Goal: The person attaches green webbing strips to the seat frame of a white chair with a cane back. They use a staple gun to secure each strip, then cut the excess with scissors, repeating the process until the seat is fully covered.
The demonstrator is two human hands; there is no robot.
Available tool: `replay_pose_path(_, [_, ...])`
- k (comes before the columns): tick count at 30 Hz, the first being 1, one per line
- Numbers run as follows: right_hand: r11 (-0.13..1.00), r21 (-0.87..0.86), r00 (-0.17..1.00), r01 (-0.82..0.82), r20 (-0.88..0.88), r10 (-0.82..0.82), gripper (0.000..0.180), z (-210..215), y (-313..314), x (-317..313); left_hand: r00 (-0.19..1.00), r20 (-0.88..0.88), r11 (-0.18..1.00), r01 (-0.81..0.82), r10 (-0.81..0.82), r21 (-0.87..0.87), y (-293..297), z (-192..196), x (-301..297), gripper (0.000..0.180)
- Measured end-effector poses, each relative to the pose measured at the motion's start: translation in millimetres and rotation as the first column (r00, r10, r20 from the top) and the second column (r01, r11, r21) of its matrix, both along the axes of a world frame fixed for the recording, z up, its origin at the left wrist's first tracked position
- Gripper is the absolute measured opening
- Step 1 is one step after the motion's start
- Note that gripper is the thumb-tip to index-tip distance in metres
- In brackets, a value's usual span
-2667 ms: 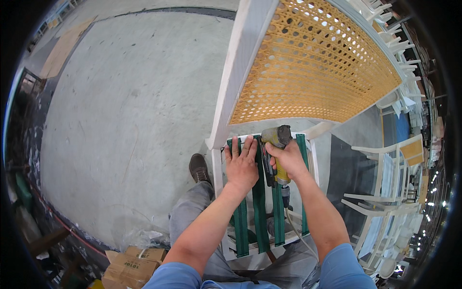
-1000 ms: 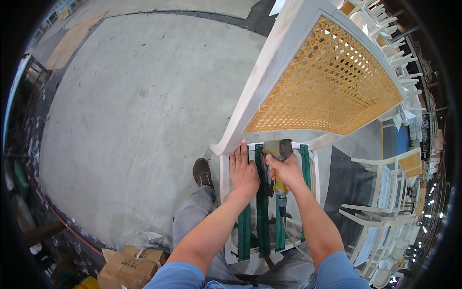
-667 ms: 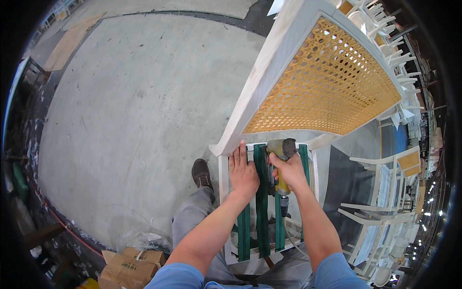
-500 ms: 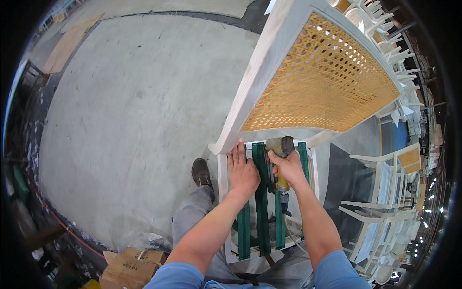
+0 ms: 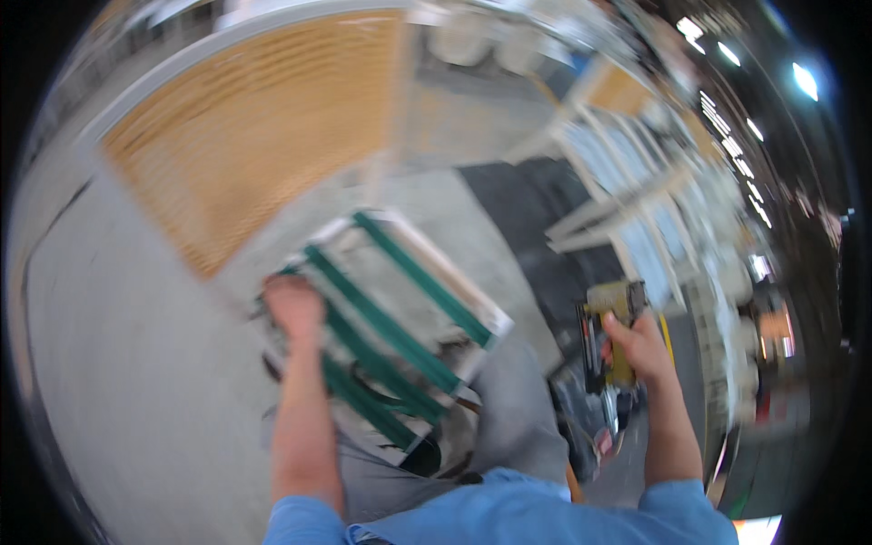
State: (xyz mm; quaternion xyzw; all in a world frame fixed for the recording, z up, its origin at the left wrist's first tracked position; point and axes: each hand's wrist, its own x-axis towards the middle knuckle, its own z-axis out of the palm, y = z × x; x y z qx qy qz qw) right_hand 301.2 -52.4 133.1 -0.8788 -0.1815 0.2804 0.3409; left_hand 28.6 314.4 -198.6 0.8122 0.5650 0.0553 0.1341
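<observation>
Motion blur is softening most edges. The white chair frame (image 5: 490, 315) is standing in front of the person, left of centre, its seat opening lying at a slant and its green straps (image 5: 385, 319) running across it from the back rail to the front one. The woven cane backrest (image 5: 254, 127) is rising beyond the seat and blocking the view of part of the floor behind it. Grey-trousered legs (image 5: 522, 400) are crowding the front rail. To the right, a dark strip of floor (image 5: 536, 213) is separating this chair from a group of pale chairs (image 5: 627, 204), which are standing just beyond the right hand (image 5: 643, 350); a dark, crumpled heap (image 5: 581, 413) is lying below that hand, and bright lamps (image 5: 804, 80) are shining at the upper right. The right hand is gripping a yellow air tool (image 5: 616, 302), holding it well apart from the seat. The left hand (image 5: 295, 304) is resting at the seat's left rear corner; blur is hiding its fingers, so whether they are grasping anything cannot be told. Half a second ago, the tool was over the back rail between straps and the left hand was lying flat beside it; now the hands are spreading wide apart, and the whole view is swinging to the right.
</observation>
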Motion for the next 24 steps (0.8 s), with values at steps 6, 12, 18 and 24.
replay_pose_path(6, [0.914,-0.028,0.906,0.405,0.146,-0.397,0.031,39.8,-240.8,29.3,-0.052,0.546,0.536,0.285,0.836,-0.794,2.4,24.0,-14.0,0.034])
replay_pose_path(12, [0.848,0.113,0.844,0.518,-0.226,-0.486,0.035,-45.7,-334.5,39.1,0.065,0.321,0.243,0.517,0.945,-0.821,-121.8,41.6,-10.6,0.030])
replay_pose_path(18, [0.798,0.202,0.730,0.567,-0.573,-0.374,0.036,-152.7,-326.0,85.3,0.207,0.321,0.111,0.659,0.924,-0.744,-287.9,54.4,-0.9,0.027])
replay_pose_path(24, [0.860,0.102,0.788,0.500,-0.466,-0.403,0.033,-216.1,-296.1,107.5,0.223,0.104,0.004,0.408,0.969,-0.913,-355.9,55.7,-21.8,0.044])
